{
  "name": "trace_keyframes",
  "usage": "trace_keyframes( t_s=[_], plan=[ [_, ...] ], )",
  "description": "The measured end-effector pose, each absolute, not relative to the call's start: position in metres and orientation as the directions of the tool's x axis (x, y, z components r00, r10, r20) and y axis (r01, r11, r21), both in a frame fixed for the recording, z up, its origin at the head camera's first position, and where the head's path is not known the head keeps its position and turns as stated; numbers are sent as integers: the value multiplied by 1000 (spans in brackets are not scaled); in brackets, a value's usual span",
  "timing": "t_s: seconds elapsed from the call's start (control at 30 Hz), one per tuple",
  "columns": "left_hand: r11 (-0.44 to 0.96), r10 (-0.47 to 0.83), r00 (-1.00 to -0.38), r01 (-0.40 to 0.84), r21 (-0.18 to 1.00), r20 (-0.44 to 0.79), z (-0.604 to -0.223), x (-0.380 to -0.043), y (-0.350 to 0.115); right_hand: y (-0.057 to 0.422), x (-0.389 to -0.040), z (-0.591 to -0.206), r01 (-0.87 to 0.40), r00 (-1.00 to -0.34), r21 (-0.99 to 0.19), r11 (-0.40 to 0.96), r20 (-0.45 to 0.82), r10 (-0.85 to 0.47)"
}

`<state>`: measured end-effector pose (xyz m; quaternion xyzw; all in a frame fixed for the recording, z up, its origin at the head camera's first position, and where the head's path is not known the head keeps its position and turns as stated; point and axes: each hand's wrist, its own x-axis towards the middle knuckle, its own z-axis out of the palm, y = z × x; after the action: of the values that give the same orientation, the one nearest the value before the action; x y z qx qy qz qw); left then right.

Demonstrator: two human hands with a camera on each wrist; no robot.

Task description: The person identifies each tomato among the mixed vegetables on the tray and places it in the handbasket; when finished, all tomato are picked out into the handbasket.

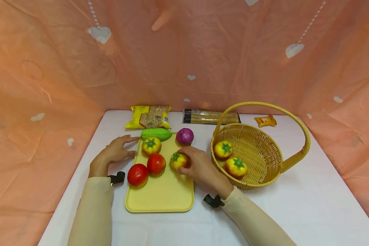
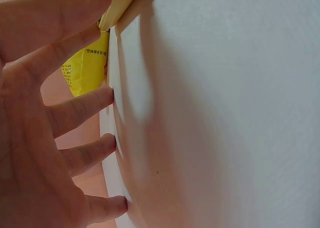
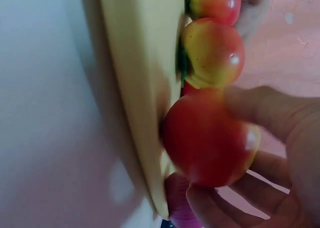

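My right hand [image 1: 201, 169] grips a yellow-and-red tomato [image 1: 176, 161] with a green leafy top, thumb on the near side and fingers at the far side. It is at the right half of a yellow tray [image 1: 160, 200]; in the right wrist view the held tomato [image 3: 210, 138] shows its red side. My left hand [image 1: 115, 152] has its fingers spread at the tray's left edge, thumb and index fingertip by the rim. On the tray lie two red tomatoes [image 1: 156, 164], another yellow-and-red tomato [image 1: 151, 146] and a long green vegetable [image 1: 156, 134] across the far edge.
A purple onion [image 1: 185, 136] sits by the tray's far right corner. The handled wicker basket [image 1: 264, 182] at right holds two yellow-and-red tomatoes [image 1: 236, 167]. Behind are a yellow food bag [image 1: 150, 117], a pack of noodles [image 1: 210, 117] and a small orange packet [image 1: 265, 121].
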<state>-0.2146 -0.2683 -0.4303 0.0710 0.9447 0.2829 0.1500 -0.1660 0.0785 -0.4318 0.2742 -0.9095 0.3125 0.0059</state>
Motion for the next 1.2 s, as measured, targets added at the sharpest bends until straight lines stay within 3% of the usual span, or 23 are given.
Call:
trace_keyframes(
  t_s=[0.1, 0.23, 0.4, 0.6, 0.87, 1.2],
  plan=[
    [832, 224, -946, 61, 552, -234, -429, -215, -268, 84, -162, -424, -533, -830, -557, 637, 198, -522],
    [832, 232, -946, 71, 550, -228, -429, -216, -267, 99, -156, -404, -511, -825, -663, 547, 201, -528],
    [830, 228, -945, 62, 554, -236, -429, -216, -267, 131, -156, -386, -360, -884, -844, 397, 173, -435],
    [826, 220, -943, 43, 561, -252, -430, -216, -267, 174, -161, -387, -174, -958, -944, 281, 97, -269],
    [817, 204, -938, 6, 577, -279, -429, -214, -266, 210, -149, -395, -46, -975, -934, 355, -36, -220],
    [825, 216, -942, 35, 564, -258, -429, -215, -266, 245, -143, -402, -172, -950, -825, 539, -7, -314]
  ],
)
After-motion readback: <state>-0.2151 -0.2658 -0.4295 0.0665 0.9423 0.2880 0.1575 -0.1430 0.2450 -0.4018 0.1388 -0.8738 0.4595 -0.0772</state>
